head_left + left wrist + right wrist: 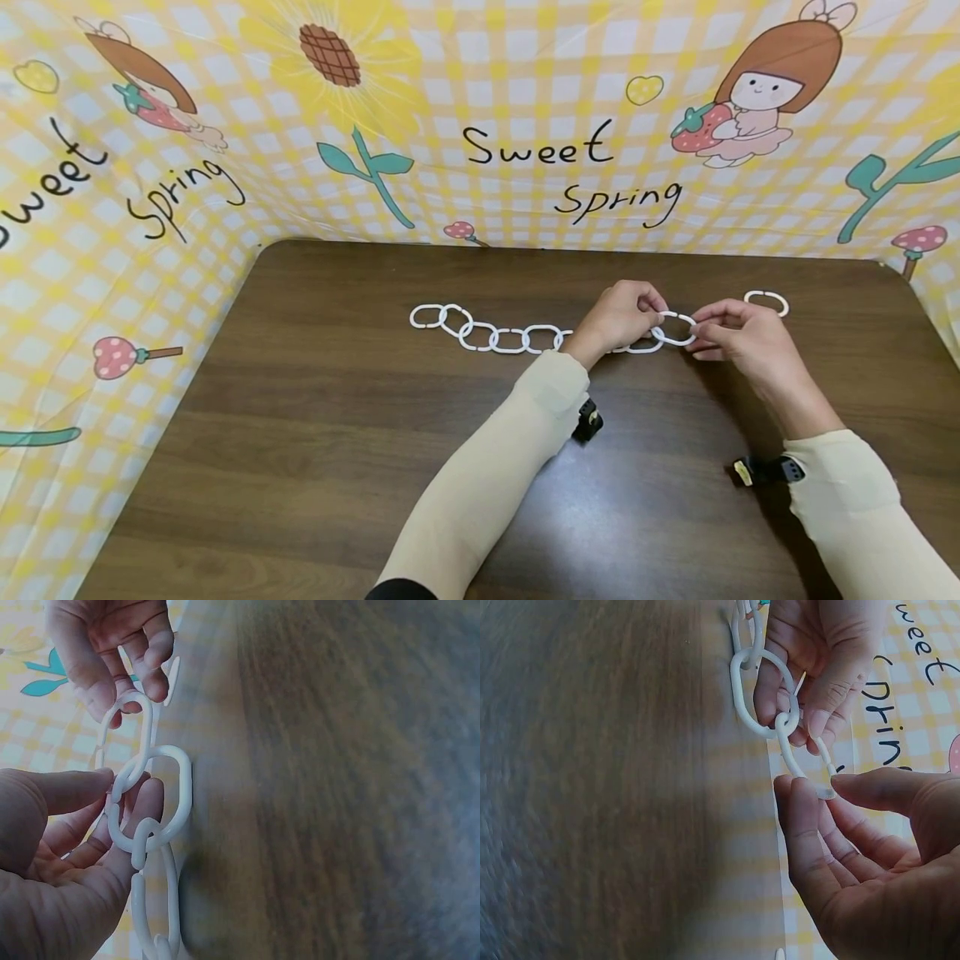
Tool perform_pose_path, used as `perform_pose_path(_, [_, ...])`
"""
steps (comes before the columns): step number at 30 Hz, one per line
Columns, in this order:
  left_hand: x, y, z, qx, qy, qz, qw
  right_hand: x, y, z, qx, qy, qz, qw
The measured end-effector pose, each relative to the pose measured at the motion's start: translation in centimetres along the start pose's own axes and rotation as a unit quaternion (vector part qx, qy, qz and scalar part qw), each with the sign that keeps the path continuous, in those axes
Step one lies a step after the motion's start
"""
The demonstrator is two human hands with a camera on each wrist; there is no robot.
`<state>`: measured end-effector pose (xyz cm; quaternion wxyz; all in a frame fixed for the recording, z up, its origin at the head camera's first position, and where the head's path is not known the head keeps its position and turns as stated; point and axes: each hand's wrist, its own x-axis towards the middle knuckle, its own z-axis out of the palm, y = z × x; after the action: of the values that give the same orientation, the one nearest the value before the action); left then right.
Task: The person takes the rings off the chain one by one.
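Note:
A chain of white plastic C-shaped links [542, 327] runs across the table from the left toward both hands. My left hand [617, 318] pinches the last link [145, 727] near the point where it hooks through its neighbour [186, 784]. The thumb and fingertips of my right hand [750, 342] pinch the other end of that last link, just right of the left hand. A small gap shows in the link's side. Behind the right hand a loose white link [786, 305] lies apart from the chain. The left hand and wrist hide part of the chain.
The brown wooden table [315, 450] has rounded far corners. A yellow checked cloth [525, 75] with printed flowers and figures hangs behind it and along the left side. Both wrists carry small black cameras [588, 421] over pale sleeves.

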<state>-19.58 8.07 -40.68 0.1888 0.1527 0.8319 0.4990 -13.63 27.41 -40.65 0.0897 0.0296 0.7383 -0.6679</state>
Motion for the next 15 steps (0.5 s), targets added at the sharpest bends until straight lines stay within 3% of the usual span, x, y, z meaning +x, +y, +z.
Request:
perform_pose_path(7, [-0.14, 0.04, -0.01, 0.003, -0.005, 0.003, 1.0000, 0.03, 0.14, -0.02, -0.003, -0.002, 0.004, 1.0000])
perform_pose_path(15, [-0.40, -0.07, -0.52, 0.024, -0.009, 0.029, 0.9993, -0.06, 0.08, 0.01, 0.013, 0.000, -0.011, 0.9999])
